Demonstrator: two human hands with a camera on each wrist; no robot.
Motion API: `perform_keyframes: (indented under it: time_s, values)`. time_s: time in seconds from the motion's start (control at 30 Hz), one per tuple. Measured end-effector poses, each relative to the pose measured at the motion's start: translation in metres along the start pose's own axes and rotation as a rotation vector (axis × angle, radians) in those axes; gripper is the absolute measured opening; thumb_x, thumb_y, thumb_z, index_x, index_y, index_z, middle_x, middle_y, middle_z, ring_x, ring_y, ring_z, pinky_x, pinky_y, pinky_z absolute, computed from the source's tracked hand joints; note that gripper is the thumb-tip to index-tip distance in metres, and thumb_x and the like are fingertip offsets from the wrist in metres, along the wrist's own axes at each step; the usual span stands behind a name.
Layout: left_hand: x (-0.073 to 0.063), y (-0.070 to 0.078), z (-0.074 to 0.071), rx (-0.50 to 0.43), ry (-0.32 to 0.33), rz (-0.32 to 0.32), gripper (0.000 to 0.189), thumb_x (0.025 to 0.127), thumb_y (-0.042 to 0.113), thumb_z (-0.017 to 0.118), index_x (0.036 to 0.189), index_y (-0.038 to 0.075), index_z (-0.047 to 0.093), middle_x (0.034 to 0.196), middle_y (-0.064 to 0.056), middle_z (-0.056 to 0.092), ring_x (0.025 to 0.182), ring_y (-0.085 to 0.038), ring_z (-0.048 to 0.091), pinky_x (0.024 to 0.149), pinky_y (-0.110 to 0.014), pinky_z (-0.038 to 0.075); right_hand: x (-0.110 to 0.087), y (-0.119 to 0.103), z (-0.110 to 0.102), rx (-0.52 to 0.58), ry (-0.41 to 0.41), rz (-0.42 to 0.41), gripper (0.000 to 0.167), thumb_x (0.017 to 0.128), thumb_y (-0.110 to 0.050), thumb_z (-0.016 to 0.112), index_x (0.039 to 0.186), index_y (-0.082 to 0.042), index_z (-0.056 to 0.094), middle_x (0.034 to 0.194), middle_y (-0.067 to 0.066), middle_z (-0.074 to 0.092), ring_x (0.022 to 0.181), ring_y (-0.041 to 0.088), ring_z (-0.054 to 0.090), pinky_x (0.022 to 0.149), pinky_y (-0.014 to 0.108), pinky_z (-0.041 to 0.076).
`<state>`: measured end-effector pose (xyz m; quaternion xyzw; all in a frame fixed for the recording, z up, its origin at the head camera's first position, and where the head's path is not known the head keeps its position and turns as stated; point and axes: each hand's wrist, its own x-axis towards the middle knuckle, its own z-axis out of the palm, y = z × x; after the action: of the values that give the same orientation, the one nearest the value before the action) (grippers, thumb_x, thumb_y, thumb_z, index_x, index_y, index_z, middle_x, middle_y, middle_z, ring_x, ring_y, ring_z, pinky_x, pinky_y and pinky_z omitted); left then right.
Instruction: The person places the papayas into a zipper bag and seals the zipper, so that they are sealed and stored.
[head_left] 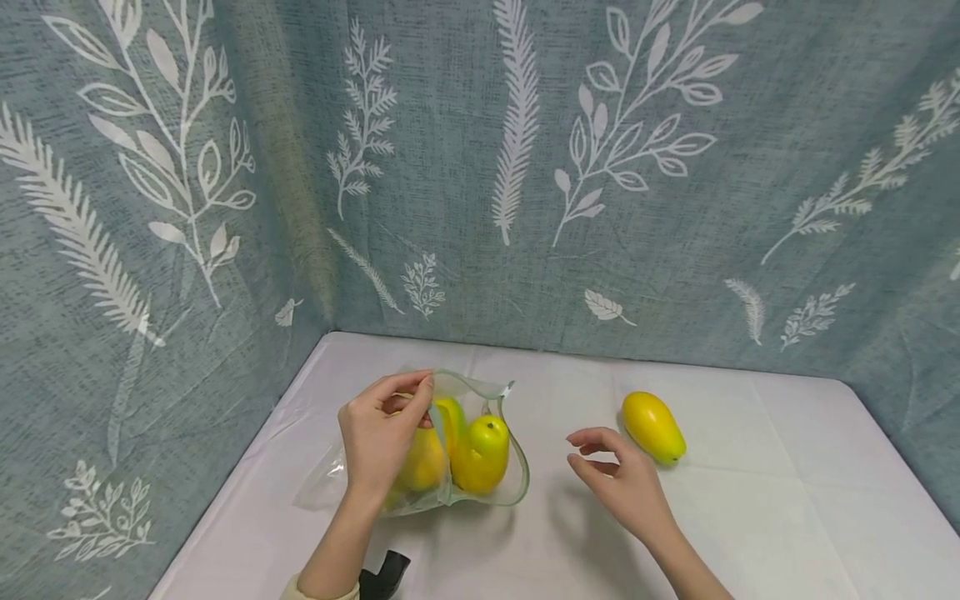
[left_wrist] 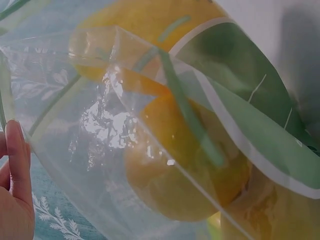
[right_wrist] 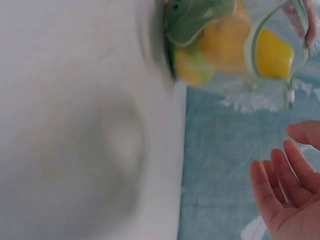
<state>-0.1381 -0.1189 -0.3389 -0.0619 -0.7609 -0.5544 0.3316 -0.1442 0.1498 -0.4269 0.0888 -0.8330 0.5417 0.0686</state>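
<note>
My left hand (head_left: 384,433) pinches the green-edged rim of a clear plastic bag (head_left: 324,485) between thumb and fingers. The bag lies on the table, its mouth gaping to the right. Several yellow fruits are inside; one, a mango-shaped fruit (head_left: 480,460) with a green end, shows at the mouth. In the left wrist view, the bag's clear film (left_wrist: 75,145) and green printed patches partly cover the fruits. My right hand (head_left: 626,487) hovers with loosely bent fingers and nothing in them, between the bag and a loose yellow mango-shaped fruit (head_left: 654,427) to its right.
A white cloth covers the table (head_left: 780,483). Blue-grey curtains (head_left: 465,167) with white leaf prints stand behind it and at the left side. A small black object (head_left: 386,575) lies at the front, beside my left sleeve.
</note>
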Motion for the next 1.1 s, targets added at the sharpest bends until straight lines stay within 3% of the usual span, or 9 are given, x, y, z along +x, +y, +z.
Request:
perform_keyframes:
  time_s: [0.5,0.63,1.0,1.1]
  values:
    - [0.0,0.001,0.0,0.011,0.009,-0.012,0.005,0.083,-0.008,0.071,0.088,-0.007,0.074,0.073,-0.015,0.07,0.045,-0.009,0.06,0.043,-0.021,0.05,-0.009,0.03,-0.038,-0.159,0.105,0.091,0.028,0.089,-0.025,0.073,0.113,-0.011,0.068,0.113,0.002,0.066,0.099,0.018,0.061,0.084,0.023,0.055]
    - [0.0,0.002,0.0,0.013,0.01,-0.018,0.005,0.083,-0.007,0.071,0.087,-0.007,0.074,0.073,-0.014,0.07,0.045,-0.009,0.06,0.041,-0.019,0.047,-0.011,0.037,-0.047,-0.187,0.141,0.096,0.03,0.089,-0.023,0.074,0.114,-0.008,0.067,0.113,0.006,0.066,0.099,0.022,0.061,0.082,0.019,0.054]
    - [-0.001,0.003,0.001,0.014,0.009,-0.026,0.006,0.083,-0.008,0.071,0.087,-0.006,0.074,0.073,-0.014,0.07,0.045,-0.008,0.06,0.041,-0.02,0.047,-0.015,0.051,-0.066,-0.25,0.215,0.098,0.029,0.089,-0.022,0.073,0.113,-0.007,0.067,0.116,0.006,0.065,0.095,0.008,0.06,0.077,0.008,0.049]
    - [-0.002,0.004,0.002,0.015,0.01,-0.024,0.006,0.083,-0.008,0.071,0.087,-0.005,0.074,0.073,-0.014,0.07,0.045,-0.007,0.06,0.04,-0.02,0.046,-0.014,0.056,-0.068,-0.272,0.245,0.086,0.029,0.088,-0.018,0.075,0.113,-0.006,0.067,0.116,0.007,0.064,0.094,0.011,0.06,0.075,0.007,0.049]
